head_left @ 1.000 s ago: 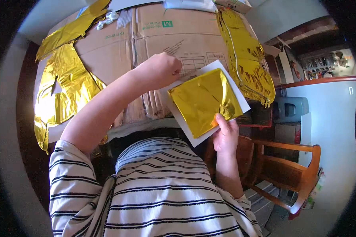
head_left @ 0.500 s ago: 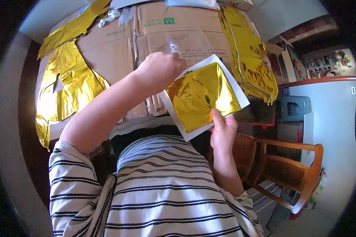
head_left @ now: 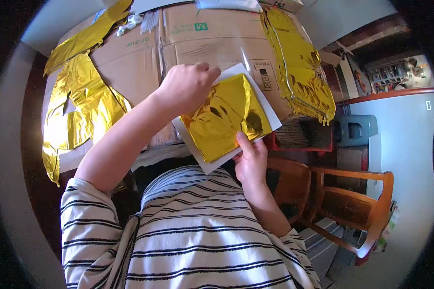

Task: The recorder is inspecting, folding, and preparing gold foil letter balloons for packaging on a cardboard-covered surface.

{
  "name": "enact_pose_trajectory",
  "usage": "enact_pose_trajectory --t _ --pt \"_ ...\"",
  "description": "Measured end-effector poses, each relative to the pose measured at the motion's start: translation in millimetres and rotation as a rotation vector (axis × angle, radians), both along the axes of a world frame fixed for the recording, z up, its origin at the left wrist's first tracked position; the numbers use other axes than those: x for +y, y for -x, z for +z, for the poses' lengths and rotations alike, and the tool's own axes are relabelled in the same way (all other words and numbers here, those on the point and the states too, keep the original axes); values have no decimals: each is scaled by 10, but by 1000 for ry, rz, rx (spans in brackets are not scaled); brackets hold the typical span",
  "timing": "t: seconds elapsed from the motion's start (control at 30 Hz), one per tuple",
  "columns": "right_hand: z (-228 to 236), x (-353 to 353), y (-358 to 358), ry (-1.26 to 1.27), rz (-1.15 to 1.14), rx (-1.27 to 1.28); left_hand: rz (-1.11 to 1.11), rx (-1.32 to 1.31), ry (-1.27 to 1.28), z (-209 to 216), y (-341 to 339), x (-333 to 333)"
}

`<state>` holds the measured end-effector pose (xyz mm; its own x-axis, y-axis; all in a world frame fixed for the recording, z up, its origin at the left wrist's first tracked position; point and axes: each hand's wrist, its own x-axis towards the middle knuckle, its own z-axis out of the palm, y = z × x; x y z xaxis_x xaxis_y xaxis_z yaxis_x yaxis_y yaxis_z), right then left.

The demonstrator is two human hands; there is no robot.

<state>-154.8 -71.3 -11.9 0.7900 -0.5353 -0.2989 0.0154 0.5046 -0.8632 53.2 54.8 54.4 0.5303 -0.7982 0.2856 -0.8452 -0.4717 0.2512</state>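
My right hand (head_left: 251, 161) grips a white card (head_left: 273, 123) with a folded gold foil balloon (head_left: 226, 118) lying on it. The thumb presses on the foil near its lower edge, and the other fingers are under the card. My left hand (head_left: 188, 85) is closed at the card's upper left side, knuckles up, beside the foil. What its fingers pinch, if anything, is hidden. A thin clear glint (head_left: 245, 60) shows just above the card's top corner; I cannot tell what it is.
A cardboard-covered table (head_left: 130, 67) lies ahead. Flat gold foil balloons lie on its left (head_left: 82, 103) and right (head_left: 299, 62) sides. Small white pieces (head_left: 129, 25) and a white plastic packet (head_left: 229, 5) sit at the back. A wooden chair (head_left: 345, 204) and grey-blue stool (head_left: 359, 130) stand right.
The card and foil have shifted left and a little closer to me with my right hand. My left hand has moved slightly left and stays closed.
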Motion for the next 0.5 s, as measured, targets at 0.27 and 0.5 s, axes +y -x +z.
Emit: enact_pose_trajectory --t 0.27,0.5 --pt "24 -29 27 54 -70 13 -79 -45 -65 7 127 84" --pt "43 32 31 142 -132 0 -41 -138 -231 94 212 104"
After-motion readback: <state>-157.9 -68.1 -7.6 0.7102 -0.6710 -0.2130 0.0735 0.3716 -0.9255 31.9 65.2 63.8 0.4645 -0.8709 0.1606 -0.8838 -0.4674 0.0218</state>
